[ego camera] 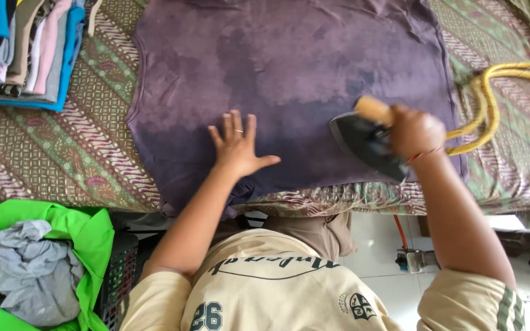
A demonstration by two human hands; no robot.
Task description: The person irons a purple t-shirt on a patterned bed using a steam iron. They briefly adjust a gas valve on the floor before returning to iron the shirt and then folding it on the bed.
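Observation:
A purple mottled T-shirt (289,67) lies spread flat on a table covered with a patterned batik cloth (62,153). My left hand (237,147) rests palm down with fingers spread on the shirt's lower part; a ring is on one finger. My right hand (415,132) grips the wooden handle of a dark iron (363,144), which sits on the shirt near its right side with its tip pointing left. A yellow cord (492,101) runs from the iron off to the right.
A stack of folded clothes (26,49) sits at the table's far left. Below the table's left end stands a dark basket (115,270) with green and grey garments (32,270). White tiled floor and a metal fitting (415,260) show at lower right.

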